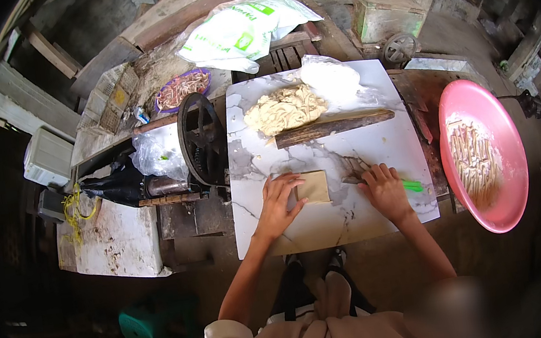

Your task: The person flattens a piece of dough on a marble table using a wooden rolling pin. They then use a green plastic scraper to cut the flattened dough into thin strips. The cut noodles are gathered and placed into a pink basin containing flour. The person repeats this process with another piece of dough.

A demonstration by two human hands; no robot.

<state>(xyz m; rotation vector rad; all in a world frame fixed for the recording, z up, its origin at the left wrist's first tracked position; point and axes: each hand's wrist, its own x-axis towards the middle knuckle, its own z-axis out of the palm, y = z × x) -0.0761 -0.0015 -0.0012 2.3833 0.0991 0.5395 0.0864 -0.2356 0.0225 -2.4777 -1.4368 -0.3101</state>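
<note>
A flat, squarish piece of dough (314, 187) lies on the marble-patterned board (261, 220). My left hand (280, 199) is at its left side, thumb and fingers spread, their tips touching the dough's edge. To the right, my right hand (384, 190) is curled over a knife. The knife's green handle (412, 186) shows to the right of the hand, and part of a dark blade (352, 179) shows to the left; the middle is hidden. Farther back lie a dark wooden bar (336, 127) and a large lump of dough (286, 108).
A plastic bag of white powder (330, 78) sits at the board's back. At right stands a pink basin (507, 142) holding floury dough strips (471, 156). A machine handwheel (187, 143) borders the board's left side. Behind are a purple-rimmed basket (208, 83) and a white sack (235, 37).
</note>
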